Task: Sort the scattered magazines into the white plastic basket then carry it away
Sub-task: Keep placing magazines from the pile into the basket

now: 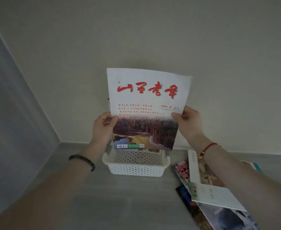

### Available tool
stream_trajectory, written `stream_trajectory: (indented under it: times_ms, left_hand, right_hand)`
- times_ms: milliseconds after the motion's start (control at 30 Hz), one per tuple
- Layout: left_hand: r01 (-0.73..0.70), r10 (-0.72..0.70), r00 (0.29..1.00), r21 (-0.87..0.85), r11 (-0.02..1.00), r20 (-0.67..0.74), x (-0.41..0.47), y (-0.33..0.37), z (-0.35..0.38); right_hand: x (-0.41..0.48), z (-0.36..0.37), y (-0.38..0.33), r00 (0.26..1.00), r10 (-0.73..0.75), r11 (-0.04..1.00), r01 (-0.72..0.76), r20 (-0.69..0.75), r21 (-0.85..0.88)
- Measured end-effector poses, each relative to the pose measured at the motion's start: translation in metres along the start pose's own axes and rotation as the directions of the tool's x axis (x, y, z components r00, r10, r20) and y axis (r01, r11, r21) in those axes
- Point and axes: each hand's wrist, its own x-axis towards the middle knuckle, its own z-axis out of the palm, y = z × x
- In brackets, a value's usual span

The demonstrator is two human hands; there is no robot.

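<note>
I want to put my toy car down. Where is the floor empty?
Bare floor lies left of and in front of the white basket, toward the grey wall. Right of the basket is crowded with scattered magazines.

Both forearms reach up from the lower corners of the frame toward its centre. The left hand point(103, 126) sits just left of centre, fingers curled and thumb pressed forward in a pinch, a thin ring on one finger and a dark beaded bracelet point(84, 161) around the wrist. The right hand point(188, 122) sits just right of centre at about the same height, thumb pointing inward in a matching pinch, a red string bracelet point(207, 147) at its wrist.
</note>
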Motion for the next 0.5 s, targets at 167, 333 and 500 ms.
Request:
stream_trajectory:
  times_ms: [167, 333, 500]
  left_hand:
    - [0.11, -0.106, 0.992, 0.052, 0.993, -0.073, 0.034, -0.037, -0.005]
    - [0.248, -0.242, 0.96, 0.029, 0.968, -0.143, 0.047, -0.08, -0.001]
    - [0.215, -0.206, 0.965, 0.037, 0.976, -0.164, 0.053, -0.094, 0.003]
  right_hand:
    - [0.019, 0.044, 0.03, 0.996, 0.094, 0.994, -0.094, -0.002, -0.055]
    - [0.019, 0.065, 0.068, 0.981, 0.188, 0.969, -0.178, 0.045, -0.169]
    - [0.017, 0.071, 0.088, 0.963, 0.266, 0.944, -0.268, -0.04, -0.192]
